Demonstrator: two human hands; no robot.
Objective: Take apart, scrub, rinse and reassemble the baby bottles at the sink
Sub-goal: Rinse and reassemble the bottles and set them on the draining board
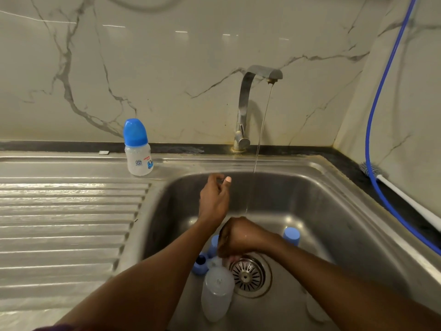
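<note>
Dim warm light; soft glare patches on marble wall [191,44]; wide-angle bending at edges; slight overall softness.

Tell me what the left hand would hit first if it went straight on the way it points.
The left hand would probably meet the sink's back wall, left of the water stream; depth is unclear.

two bottles [138,161] [217,292]; three blue parts [291,236]; one brush [410,203]; one tap [245,103]
</note>
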